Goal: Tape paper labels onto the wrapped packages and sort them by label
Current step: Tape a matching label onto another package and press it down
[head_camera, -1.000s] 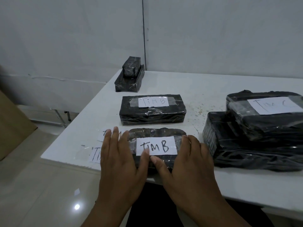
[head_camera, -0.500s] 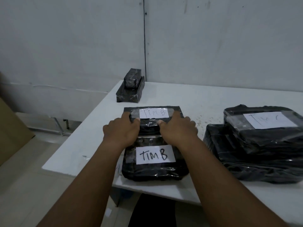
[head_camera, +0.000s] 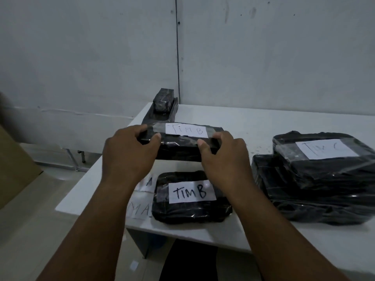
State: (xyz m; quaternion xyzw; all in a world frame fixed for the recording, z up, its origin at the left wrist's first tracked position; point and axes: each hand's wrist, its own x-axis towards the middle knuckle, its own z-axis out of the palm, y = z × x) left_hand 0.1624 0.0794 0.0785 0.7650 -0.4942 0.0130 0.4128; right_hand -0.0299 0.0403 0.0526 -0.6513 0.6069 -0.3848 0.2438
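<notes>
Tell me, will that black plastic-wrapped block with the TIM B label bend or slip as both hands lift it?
The black plastic-wrapped block probably stays stiff: its edges look straight though the left hand and right hand grip only its ends. The glossy, wrinkled film may be a little slippery. Flat and boxy, it seems unlikely to roll. Its weight can't be judged.

Your left hand (head_camera: 129, 151) and right hand (head_camera: 225, 155) grip the far "TIM B" package (head_camera: 182, 147) beyond the near "TIM B" package (head_camera: 190, 207) on the counter (head_camera: 253, 126).
</notes>
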